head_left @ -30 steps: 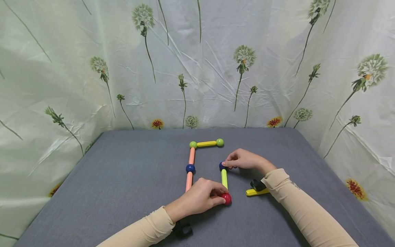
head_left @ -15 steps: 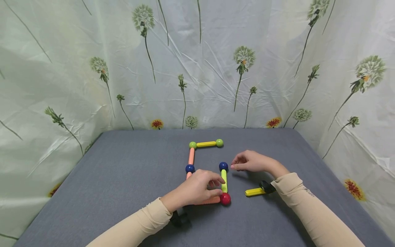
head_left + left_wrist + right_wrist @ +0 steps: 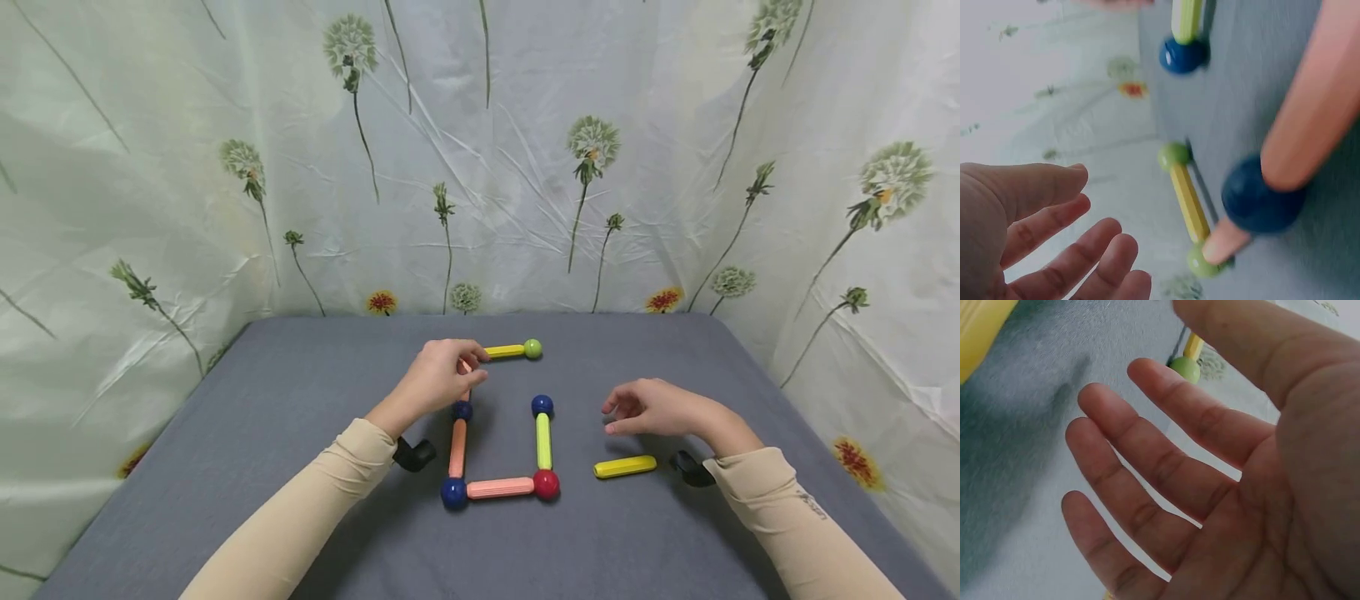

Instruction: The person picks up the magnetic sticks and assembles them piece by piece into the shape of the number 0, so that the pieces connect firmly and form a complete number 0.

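Observation:
Rods and balls of a construction set form an angular outline on the table. My left hand (image 3: 438, 375) hovers with relaxed fingers over its upper left part, holding nothing. It hides the corner green ball (image 3: 1202, 261) in the head view. From that corner a yellow rod (image 3: 506, 352) runs to another green ball (image 3: 532, 348). Lower down, a pink rod (image 3: 500, 488) joins a blue ball (image 3: 453, 492) to a red ball (image 3: 547, 485). A lime rod (image 3: 543, 442) rises from the red ball to a blue ball (image 3: 542, 406). My right hand (image 3: 663, 408), fingers loosely bent, hangs empty above a loose yellow rod (image 3: 625, 467).
A grey cloth covers the table (image 3: 337, 375). Behind and beside it hangs a pale curtain (image 3: 510, 167) printed with dandelions. Black straps with small cameras sit at both wrists.
My right hand has let go of the blue ball and moved right. My left hand has left the red ball and moved up and left, uncovering the lower pink rod and corner blue ball.

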A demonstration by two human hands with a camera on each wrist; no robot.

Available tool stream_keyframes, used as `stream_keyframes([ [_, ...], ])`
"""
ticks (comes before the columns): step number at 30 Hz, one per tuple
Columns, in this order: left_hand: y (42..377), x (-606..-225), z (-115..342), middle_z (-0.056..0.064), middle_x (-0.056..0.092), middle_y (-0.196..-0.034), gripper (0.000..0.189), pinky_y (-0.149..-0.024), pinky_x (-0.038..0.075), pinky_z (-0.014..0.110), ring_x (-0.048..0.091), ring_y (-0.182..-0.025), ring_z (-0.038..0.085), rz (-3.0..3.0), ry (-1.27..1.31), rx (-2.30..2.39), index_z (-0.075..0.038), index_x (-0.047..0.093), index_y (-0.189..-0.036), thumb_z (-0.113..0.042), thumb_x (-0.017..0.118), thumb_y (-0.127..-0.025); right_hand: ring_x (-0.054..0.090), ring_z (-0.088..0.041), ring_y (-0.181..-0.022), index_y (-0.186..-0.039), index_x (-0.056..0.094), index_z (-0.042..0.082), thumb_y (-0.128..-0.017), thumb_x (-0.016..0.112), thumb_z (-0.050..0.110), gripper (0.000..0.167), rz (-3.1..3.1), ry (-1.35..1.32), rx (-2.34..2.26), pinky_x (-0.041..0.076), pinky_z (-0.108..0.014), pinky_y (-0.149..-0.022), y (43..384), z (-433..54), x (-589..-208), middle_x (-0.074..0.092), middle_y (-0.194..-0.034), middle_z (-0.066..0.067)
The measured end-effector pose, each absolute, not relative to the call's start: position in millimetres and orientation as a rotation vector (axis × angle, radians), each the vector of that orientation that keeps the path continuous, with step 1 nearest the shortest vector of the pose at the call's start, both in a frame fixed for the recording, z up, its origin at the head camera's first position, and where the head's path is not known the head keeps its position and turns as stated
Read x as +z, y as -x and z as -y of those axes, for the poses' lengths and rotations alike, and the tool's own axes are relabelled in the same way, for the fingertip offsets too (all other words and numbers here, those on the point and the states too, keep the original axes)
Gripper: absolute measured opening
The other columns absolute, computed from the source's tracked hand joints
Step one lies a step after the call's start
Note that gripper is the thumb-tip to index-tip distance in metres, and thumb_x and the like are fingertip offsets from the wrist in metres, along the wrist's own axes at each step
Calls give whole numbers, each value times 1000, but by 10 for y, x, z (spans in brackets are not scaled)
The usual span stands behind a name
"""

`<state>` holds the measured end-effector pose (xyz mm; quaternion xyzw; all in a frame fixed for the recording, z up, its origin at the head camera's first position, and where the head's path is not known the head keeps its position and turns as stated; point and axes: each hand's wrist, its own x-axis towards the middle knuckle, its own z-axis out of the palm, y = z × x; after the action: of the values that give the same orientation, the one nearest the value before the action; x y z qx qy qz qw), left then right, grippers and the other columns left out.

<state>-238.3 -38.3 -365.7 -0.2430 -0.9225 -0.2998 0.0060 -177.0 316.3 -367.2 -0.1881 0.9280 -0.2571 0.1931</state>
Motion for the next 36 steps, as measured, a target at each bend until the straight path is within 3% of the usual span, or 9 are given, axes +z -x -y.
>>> stream_keyframes([
  [7,2712,-3790,535,13,76,-123,26,-81,61,43,74,-103,27,2931,631,-932,-14,78,-127,-19,77,-101,70,-21,-106,-119,76,11,-89,90,23,35,-2617,475,-656,59,-43,-92,1701,-3226,-3690,76,-114,-4],
  [16,3012,-3911,594,18,69,-132,32,-88,57,48,65,-117,37,2976,579,-938,-14,76,-132,-24,78,-101,57,-14,-87,-109,77,11,-85,90,10,28,-2615,440,-630,49,-31,-74,1610,-3246,-3689,70,-97,-2],
  [36,3283,-4152,541,16,71,-132,38,-98,56,53,66,-121,38,3018,570,-1175,-16,71,-138,-28,75,-102,55,-9,-75,-97,76,10,-80,88,0,24,-2498,461,-687,47,-24,-67,1545,-3227,-3723,65,-83,3],
])
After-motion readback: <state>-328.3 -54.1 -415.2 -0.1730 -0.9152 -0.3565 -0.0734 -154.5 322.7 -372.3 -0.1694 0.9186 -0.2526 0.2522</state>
